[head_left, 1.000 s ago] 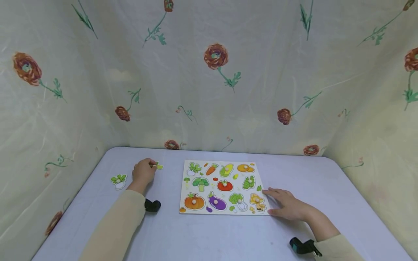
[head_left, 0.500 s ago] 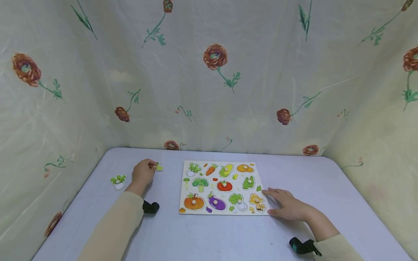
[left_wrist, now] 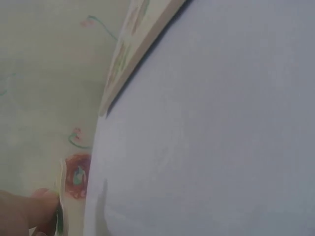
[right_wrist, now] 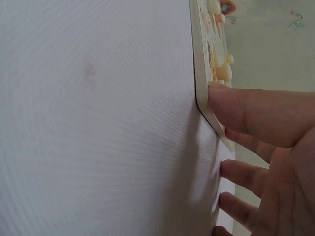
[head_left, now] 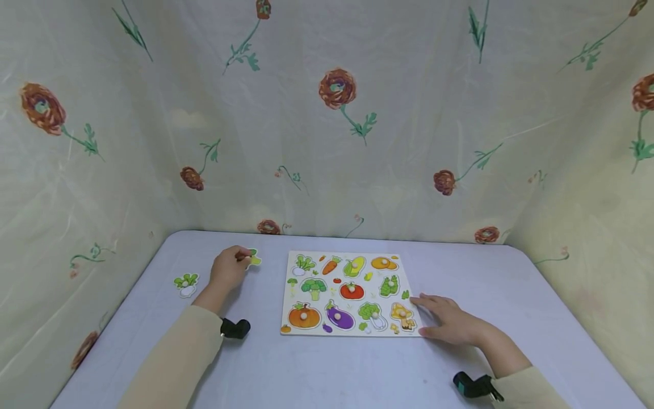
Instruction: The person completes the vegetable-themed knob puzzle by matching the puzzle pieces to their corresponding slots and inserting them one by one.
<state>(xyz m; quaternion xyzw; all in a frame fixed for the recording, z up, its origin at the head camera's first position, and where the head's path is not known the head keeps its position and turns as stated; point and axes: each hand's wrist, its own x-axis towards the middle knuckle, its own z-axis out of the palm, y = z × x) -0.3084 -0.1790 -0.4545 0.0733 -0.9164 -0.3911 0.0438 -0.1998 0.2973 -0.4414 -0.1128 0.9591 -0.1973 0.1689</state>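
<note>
My left hand (head_left: 228,269) pinches a broccoli puzzle piece (head_left: 255,261) between thumb and fingertips, left of the puzzle board; the left wrist view shows the piece (left_wrist: 62,196) edge-on beside the fingertips. A white radish piece with green leaves (head_left: 186,285) lies on the table to the left of that hand. The vegetable puzzle board (head_left: 319,330) lies flat in the middle. My right hand (head_left: 452,322) rests at its right edge with fingers spread; in the right wrist view the thumb (right_wrist: 238,110) touches the board's corner (right_wrist: 204,105).
Knobbed pieces such as the pumpkin (head_left: 304,325), eggplant (head_left: 345,324) and tomato (head_left: 352,294) sit in the board. A pale cloth covers the table (head_left: 327,375), and a flowered curtain (head_left: 286,113) stands along its back and sides. Each wrist carries a small black camera.
My left hand has moved slightly right and away from me with the broccoli piece, and more of the piece shows now. The right hand and board have stayed put.
</note>
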